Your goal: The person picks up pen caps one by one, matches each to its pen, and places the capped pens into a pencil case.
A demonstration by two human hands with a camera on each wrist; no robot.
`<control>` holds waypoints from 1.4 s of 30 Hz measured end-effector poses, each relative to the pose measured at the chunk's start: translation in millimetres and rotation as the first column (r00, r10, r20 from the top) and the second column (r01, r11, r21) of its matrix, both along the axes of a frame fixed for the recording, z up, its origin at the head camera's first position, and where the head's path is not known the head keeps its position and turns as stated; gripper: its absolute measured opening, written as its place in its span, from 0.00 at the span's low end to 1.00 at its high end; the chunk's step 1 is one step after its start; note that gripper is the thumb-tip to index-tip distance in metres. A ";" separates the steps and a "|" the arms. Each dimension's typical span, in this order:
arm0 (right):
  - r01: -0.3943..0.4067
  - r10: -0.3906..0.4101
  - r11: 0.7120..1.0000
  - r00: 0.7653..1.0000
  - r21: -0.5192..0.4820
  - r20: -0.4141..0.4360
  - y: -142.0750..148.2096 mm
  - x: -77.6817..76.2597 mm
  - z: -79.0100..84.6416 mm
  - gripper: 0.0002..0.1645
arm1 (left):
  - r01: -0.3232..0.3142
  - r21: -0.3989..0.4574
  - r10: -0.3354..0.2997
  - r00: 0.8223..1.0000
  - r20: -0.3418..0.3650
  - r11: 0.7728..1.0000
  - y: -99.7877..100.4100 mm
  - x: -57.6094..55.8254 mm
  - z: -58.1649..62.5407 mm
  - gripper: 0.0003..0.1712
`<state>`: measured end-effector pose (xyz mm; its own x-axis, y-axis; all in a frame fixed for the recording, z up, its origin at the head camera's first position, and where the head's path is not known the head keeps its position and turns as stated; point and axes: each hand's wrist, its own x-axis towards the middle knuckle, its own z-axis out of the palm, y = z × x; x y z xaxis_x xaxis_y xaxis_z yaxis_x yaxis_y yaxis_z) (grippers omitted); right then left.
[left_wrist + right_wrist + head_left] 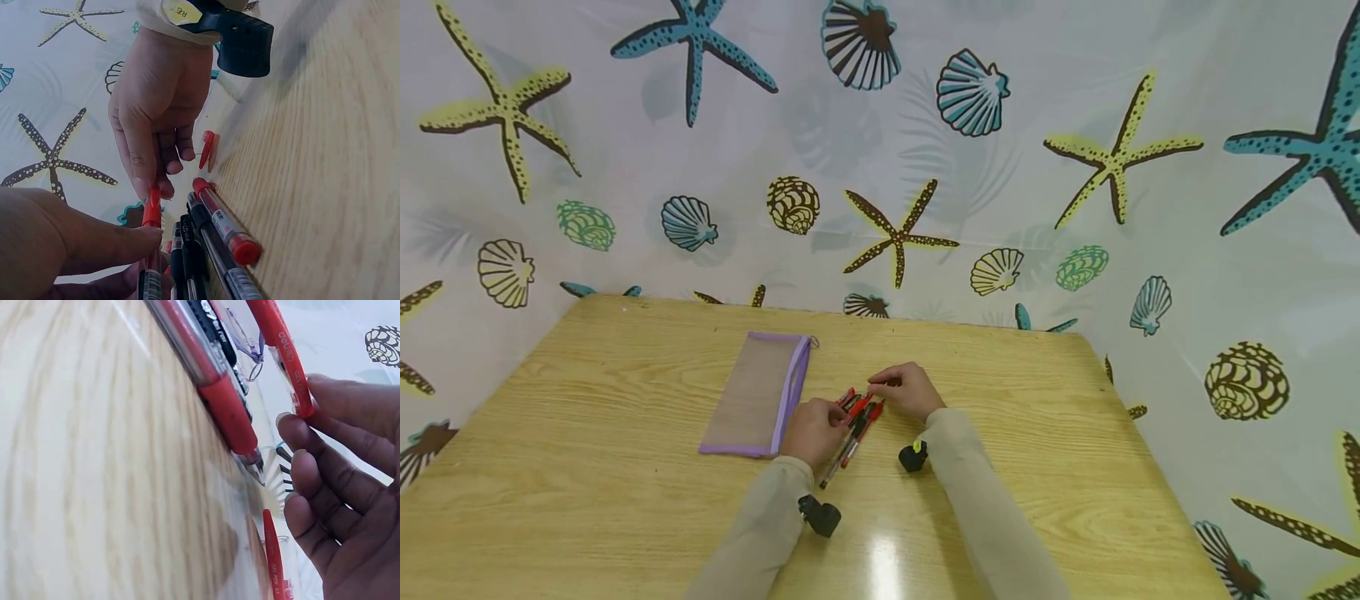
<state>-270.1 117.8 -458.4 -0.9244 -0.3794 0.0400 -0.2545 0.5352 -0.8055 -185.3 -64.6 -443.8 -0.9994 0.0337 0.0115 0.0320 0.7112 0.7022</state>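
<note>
Centrally over a wood-grain worktop [1075, 467], walled by white starfish-and-seashell fabric [842, 137], the left hand [811, 433] and right hand [912, 392] pinch one red gel pen [282, 347] above clustered pens [862, 429], beside a purple-trimmed mesh pouch [751, 396].

The table [1060, 467] is surfaced in yellowish wood grain. It is bordered at the back and sides by a whitish backdrop [730, 150], printed with starfish [898, 237] and shells [973, 93]. Bright glare [883, 567] is reflected near the front.
</note>
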 end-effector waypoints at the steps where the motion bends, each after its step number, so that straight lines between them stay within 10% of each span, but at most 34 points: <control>1: 0.000 0.000 1.000 1.000 0.011 0.000 -0.9 -0.2 -0.4 0.13 | -0.001 -0.012 0.001 1.000 -0.005 1.000 0.2 -0.1 -0.2 0.06; 25: 0.060 -0.057 0.996 0.997 0.059 -0.052 5.8 0.5 -3.6 0.12 | 0.005 -0.034 -0.009 0.994 -0.109 0.999 6.2 0.8 -1.8 0.11; 42: 0.168 -0.171 0.985 0.983 -0.041 -0.072 34.8 8.5 5.5 0.14 | 0.125 0.007 -0.125 0.992 -0.024 0.992 25.0 7.9 -6.8 0.10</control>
<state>-261.6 152.6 -452.9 -0.9691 -0.2144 0.1223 -0.2230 0.5481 -0.8062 -177.5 -39.6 -450.6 -0.9868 0.1582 0.0358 0.1371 0.6949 0.7059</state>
